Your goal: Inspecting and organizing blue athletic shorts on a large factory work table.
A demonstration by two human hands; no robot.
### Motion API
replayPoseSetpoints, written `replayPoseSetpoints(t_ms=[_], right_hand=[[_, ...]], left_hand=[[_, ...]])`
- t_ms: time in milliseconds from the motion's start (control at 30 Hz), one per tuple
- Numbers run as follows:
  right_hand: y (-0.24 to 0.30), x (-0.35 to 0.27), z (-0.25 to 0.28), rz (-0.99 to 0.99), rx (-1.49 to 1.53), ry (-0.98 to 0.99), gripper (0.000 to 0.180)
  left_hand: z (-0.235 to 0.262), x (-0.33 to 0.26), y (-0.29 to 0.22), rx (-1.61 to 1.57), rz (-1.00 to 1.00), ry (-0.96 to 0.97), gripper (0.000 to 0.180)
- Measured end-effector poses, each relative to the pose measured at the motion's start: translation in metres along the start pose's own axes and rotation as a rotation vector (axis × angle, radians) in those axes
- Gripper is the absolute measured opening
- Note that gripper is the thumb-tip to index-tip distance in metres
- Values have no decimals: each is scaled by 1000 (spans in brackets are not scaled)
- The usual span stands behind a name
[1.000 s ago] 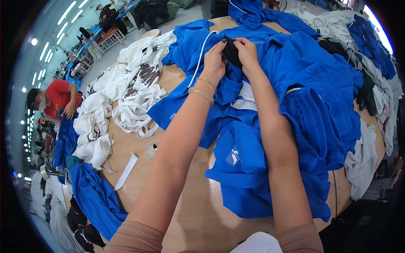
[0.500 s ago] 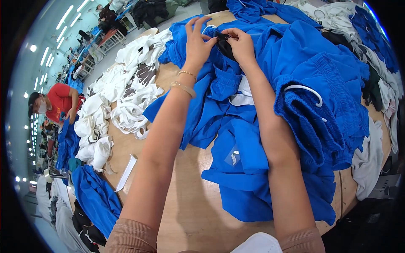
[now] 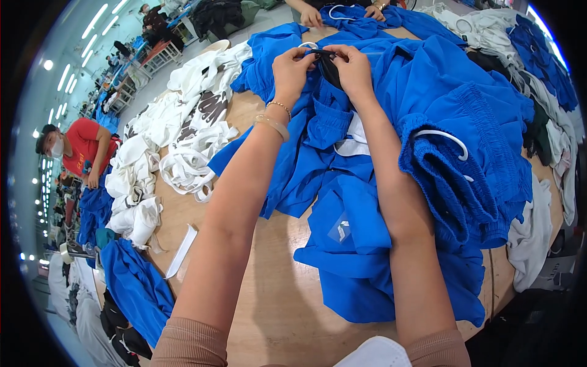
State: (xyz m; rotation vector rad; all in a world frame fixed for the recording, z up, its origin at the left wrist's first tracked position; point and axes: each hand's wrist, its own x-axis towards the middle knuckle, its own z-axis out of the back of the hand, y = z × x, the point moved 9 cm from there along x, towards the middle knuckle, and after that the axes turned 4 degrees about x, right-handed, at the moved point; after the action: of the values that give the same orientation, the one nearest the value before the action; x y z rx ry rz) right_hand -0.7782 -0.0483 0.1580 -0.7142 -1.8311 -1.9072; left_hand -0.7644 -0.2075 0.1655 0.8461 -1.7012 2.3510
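Observation:
My left hand [image 3: 291, 68] and my right hand [image 3: 353, 69] are raised side by side over a heap of blue garments [image 3: 391, 177] on a round wooden table [image 3: 269, 306]. Both hands pinch a small black fabric piece [image 3: 328, 63] stretched between their fingertips. A white drawstring loop [image 3: 309, 44] shows just behind the left hand. The blue garment below has a white label patch [image 3: 351, 144] and a ribbed waistband with a white cord [image 3: 446, 137] to the right of my right forearm.
White garments [image 3: 177, 147] are piled on the table's left side. Grey, white and blue clothes [image 3: 538, 79] lie at the right. Another person's hands [image 3: 312, 15] work at the far edge. A person in a red shirt [image 3: 82, 147] stands at the left. Blue cloth [image 3: 134, 281] hangs off the table's near left.
Both hands have lifted a little farther from me with the black piece, and now hold it pulled out between the fingertips.

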Motion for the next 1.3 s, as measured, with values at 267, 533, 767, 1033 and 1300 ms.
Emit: replayPoseSetpoints(t_ms=[267,533,767,1033,1300], right_hand=[[-22,-1,7,-201,53,-86,13],[-19,-1,10,-162,19,-97,11],[-8,-3,6,-206,191,-48,24],[2,-4,5,-184,196,4,30],[-2,-5,1,-214,192,43,28]], left_hand=[[-13,-3,12,-138,187,-16,14],[-15,-1,12,-172,198,-85,16],[-20,5,-14,180,14,105,20],[-21,2,-28,241,-39,169,19],[-21,0,-21,252,-7,176,18]])
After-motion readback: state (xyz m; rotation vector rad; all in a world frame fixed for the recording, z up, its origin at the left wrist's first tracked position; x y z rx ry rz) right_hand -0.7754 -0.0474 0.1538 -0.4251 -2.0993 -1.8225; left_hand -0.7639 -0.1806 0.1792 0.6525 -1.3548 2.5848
